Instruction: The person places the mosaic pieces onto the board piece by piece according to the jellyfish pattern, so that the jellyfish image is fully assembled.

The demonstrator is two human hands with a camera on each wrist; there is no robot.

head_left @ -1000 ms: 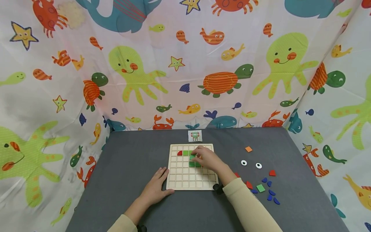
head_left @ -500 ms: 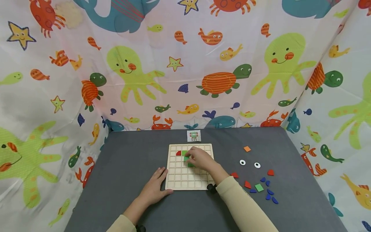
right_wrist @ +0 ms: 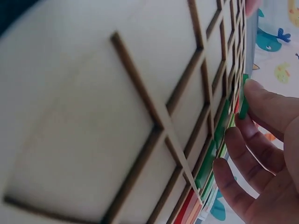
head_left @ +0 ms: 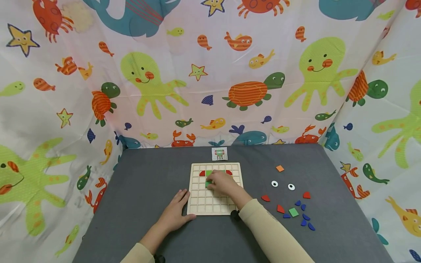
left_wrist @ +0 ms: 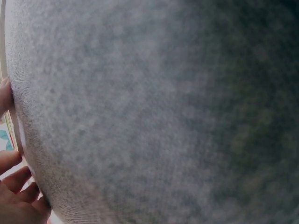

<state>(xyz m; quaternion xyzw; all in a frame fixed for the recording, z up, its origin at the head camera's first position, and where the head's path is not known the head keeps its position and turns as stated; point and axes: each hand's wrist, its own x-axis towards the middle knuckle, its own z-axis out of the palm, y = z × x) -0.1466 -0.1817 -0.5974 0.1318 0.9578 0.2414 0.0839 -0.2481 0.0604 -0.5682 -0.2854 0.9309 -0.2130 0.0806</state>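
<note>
The person's right hand (head_left: 223, 182) is reaching over the wooden grid board (head_left: 196, 202), and I am seeing its thumb and pointer finger pinching a small green piece (right_wrist: 244, 99). That piece is showing me only its thin edge, so I cannot tell its shape. It is sitting near the board's far half, and I cannot tell if it is touching the wood. The other fingers are bending a little and holding nothing.

The left hand (head_left: 175, 213) is resting at the board's left side. Its fingers are lying loose and a bit apart, with the tips touching the edge and the thumb lying by the near left corner. It is not gripping anything.

In one row of the board, a red piece (head_left: 202, 173) is lying beside a light green piece (head_left: 208, 173), and another red piece (head_left: 229, 172) is showing past the right hand. The hand is hiding the squares between.

Just behind the board, a little picture card (head_left: 219, 153) is lying on the gray tabletop (head_left: 148, 175). Over on the right, an orange square (head_left: 280, 168), two white rings with black middles (head_left: 274, 184), three red shapes (head_left: 280, 209), a green square (head_left: 293, 212) and some small blue pieces (head_left: 306, 217) are lying about. A sea-animal curtain (head_left: 184, 80) is hanging all around.
</note>
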